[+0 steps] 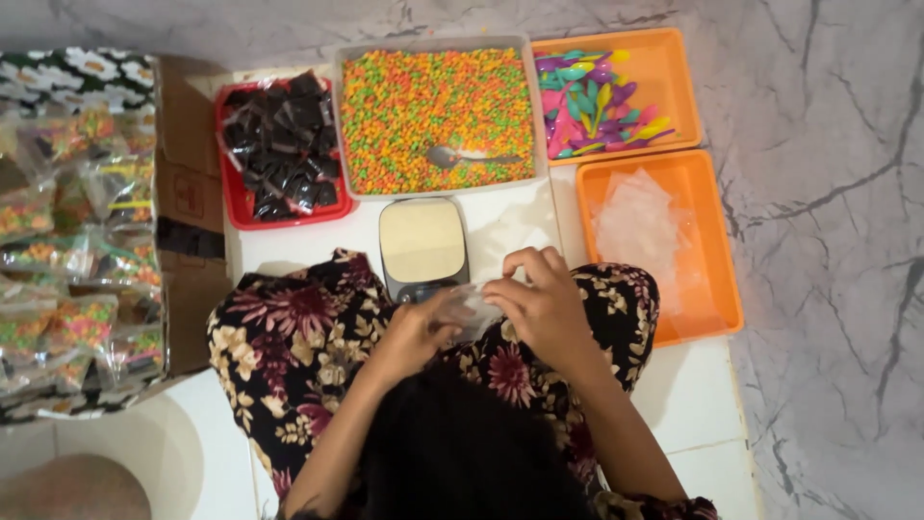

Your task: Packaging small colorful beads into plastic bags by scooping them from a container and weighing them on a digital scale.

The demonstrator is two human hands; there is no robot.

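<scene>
Judging by the layout, the step in hand is readying an empty bag for filling: both hands work a small clear plastic bag (472, 306) over the lap, just near of the scale. The left hand (416, 332) pinches its left edge and the right hand (544, 303) curls over its right side, fingers closed on the film, the two hands close together. The next move would call for parting the mouth of the thin film without tearing it, a fiddly two-handed pull.

At the far left a large brown cardboard box (188, 193) holds many filled clear bags of coloured pellets. Far centre, a wide grey rectangular tray (435, 43) is heaped with small orange, green and yellow pellets, and a metal spoon (452, 157) lies in them. To its left a red plastic tray (231, 207) holds dark glossy sachets. At the right a near orange tray (717, 289) holds a stack of empty clear bags; a far orange tray (674, 77) holds small plastic spoons in pink, teal, purple and yellow. A small digital kitchen scale with a cream platform (422, 241) stands between the grey tray and the hands.
</scene>
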